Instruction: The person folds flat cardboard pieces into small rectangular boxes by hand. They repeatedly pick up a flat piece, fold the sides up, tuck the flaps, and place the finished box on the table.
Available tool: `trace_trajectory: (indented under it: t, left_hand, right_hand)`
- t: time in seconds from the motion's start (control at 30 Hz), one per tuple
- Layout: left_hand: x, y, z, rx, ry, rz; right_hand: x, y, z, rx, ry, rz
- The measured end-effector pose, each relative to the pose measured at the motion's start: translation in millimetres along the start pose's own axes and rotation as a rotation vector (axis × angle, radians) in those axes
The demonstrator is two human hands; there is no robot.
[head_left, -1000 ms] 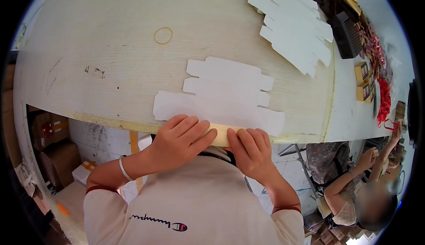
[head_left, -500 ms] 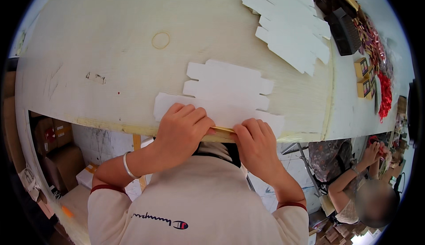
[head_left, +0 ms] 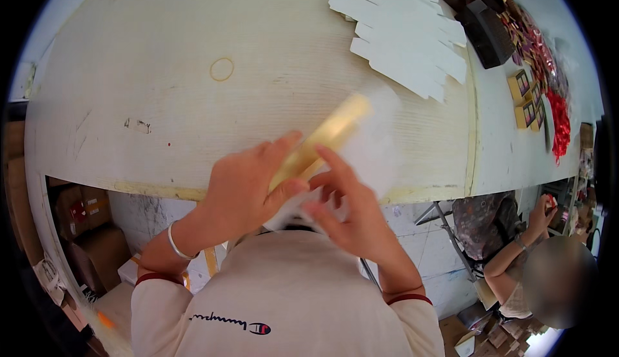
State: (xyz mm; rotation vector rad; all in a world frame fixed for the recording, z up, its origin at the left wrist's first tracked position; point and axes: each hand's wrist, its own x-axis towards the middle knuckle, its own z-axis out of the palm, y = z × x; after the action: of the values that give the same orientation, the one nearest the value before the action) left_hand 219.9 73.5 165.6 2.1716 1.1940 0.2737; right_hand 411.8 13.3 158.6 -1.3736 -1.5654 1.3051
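Observation:
A cardboard box blank [head_left: 380, 147], white on one face and gold on the other, is tilted up off the table and smeared by motion. Its folded gold strip [head_left: 332, 128] slants away from me to the right. My left hand [head_left: 248, 179] grips the near end of that strip between thumb and fingers. Just right of it, my right hand [head_left: 345, 208] has its fingers apart and partly bent, the index fingertip at the strip's edge. Further back on the right lies a stack of flat white box blanks [head_left: 409, 38].
A thin yellowish rubber band [head_left: 222, 69] lies on the pale table [head_left: 129, 67]. Beyond the blanks are a black bin [head_left: 485, 33], small gold boxes [head_left: 525, 99] and red ribbon-like material [head_left: 558, 121]. A co-worker's hand [head_left: 540, 218] is at the right. Cartons [head_left: 77, 208] stand below the table's left side.
The box blank has gone from lying flat at the table edge to being lifted and turned, its gold side showing. My right hand has come off its near edge and moved inward.

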Motion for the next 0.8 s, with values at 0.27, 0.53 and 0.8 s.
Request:
trace_trajectory:
  t: [0.27,0.53,0.8]
  left_hand:
    - [18,-5,22,0.240,0.195,0.218]
    - [41,-4,12,0.456,0.400,0.398]
    - [4,20,21,-0.052,0.067,0.580]
  right_hand:
    - [-66,64,-31,-0.787,0.138,-0.546]
    - [-34,63,-30,-0.773,0.222,-0.677]
    - [-22,30,-34,-0.734,0.168,-0.581]
